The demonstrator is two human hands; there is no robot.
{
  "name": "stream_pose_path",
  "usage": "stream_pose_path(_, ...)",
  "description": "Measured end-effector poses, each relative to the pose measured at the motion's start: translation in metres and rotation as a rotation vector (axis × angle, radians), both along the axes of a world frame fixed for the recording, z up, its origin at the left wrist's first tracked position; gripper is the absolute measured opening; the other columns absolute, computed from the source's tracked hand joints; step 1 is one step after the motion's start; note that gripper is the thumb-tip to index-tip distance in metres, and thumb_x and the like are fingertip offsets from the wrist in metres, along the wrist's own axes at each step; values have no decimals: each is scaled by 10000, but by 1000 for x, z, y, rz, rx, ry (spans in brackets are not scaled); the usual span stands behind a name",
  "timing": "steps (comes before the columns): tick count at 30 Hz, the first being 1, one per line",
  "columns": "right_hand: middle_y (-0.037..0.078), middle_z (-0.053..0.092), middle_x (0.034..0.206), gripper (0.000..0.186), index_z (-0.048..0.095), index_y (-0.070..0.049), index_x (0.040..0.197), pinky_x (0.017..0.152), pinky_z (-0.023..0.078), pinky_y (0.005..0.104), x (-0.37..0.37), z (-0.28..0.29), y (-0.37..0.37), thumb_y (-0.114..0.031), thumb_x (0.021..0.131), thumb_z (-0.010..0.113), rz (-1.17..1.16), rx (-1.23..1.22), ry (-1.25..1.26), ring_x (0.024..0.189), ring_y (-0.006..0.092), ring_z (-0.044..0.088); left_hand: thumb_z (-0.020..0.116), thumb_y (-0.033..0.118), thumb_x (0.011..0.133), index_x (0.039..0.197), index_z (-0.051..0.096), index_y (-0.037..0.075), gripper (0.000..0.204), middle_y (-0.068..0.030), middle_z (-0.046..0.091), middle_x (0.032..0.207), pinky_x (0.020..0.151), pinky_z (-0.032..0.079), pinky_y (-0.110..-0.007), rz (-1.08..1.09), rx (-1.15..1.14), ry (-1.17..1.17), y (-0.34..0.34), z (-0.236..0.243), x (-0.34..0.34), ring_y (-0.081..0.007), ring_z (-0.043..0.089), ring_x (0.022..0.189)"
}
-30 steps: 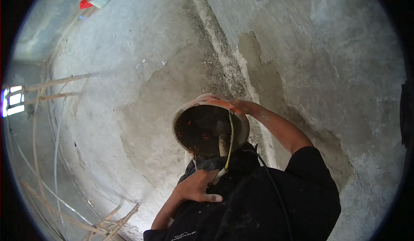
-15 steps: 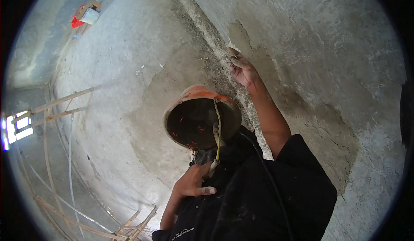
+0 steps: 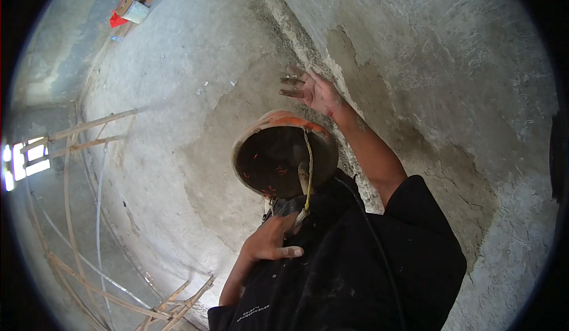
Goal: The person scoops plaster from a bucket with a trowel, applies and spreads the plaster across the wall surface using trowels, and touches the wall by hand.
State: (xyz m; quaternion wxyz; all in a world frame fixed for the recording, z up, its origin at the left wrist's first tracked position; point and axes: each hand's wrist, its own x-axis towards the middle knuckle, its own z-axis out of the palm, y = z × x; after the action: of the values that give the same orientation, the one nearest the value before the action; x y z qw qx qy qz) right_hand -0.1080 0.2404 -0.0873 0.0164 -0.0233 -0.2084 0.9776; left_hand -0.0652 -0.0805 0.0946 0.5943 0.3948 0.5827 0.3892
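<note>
An orange hard hat [image 3: 284, 156] hangs in front of my chest with its dark inside turned to the camera. A yellow cord [image 3: 309, 171] runs down across it. My left hand [image 3: 271, 243] lies on my black shirt [image 3: 355, 272] just below the hat. Its fingers curl at the cord's lower end and a grey strap piece [image 3: 285, 206]; whether they grip it is hidden. My right hand [image 3: 314, 91] is raised above the hat with its fingers spread and nothing in it, close to the seam where the rough plastered wall [image 3: 450, 76] meets the other grey surface.
Thin wooden poles [image 3: 89, 123] and lashed sticks [image 3: 172, 304] cross the left and lower left. A bright opening [image 3: 26, 159] glows at the far left. A red and white bundle [image 3: 130, 12] lies at the top left. A black cable [image 3: 379, 254] runs over my shirt.
My right hand has left the hard hat's rim, reached up to the wall and opened with spread fingers. The hat has shifted slightly. My left hand has stayed on my chest.
</note>
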Motion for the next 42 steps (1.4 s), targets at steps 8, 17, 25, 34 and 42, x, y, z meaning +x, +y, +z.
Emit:
stream_pose_path(8, 184, 225, 1464, 625, 125, -75, 1469, 1081, 334, 411, -2, -10, -36, -478, 999, 217, 341, 57, -105, 1283, 292, 408, 629, 680, 655, 938, 488, -25, 772, -91, 447, 734, 604, 335, -364, -54, -56, 18, 6, -1, -6, -234, 425, 673)
stream_pose_path(17, 169, 346, 1438, 660, 143, -81, 1477, 1108, 273, 420, 51, -74, -15, -523, 988, 178, 345, 454, -110, 1319, 274, 374, 673, 563, 679, 868, 455, 0, 632, -140, 448, 741, 632, 355, -402, -1, -94, 55, 4, 3, -7, -316, 448, 697)
stream_pose_path(25, 113, 438, 1409, 715, 180, -137, 1489, 1132, 163, 443, 51, -87, -10, -609, 953, 179, 284, 573, -365, 1351, 276, 325, 614, 679, 662, 878, 444, -1, 734, -71, 395, 715, 591, 312, -356, 113, -87, 35, 1, 13, -1, -228, 392, 666)
stream_pose_path(34, 84, 153, 1553, 730, 219, -151, 1482, 1149, 31, 485, -19, -26, -39, -583, 908, 349, 283, 1779, 378, 1437, 275, 94, 648, 607, 673, 844, 451, 0, 661, -131, 430, 698, 599, 337, -388, 97, -108, 95, -4, 11, 4, -307, 421, 642)
stream_pose_path(42, 99, 238, 1518, 748, 126, -156, 1495, 1144, 67, 512, 1, -29, -26, -613, 920, 268, 465, 1876, 377, 1428, 295, 117, 650, 625, 669, 808, 455, 8, 663, -124, 410, 664, 577, 316, -395, 180, -75, 139, -11, 4, 13, -296, 401, 616)
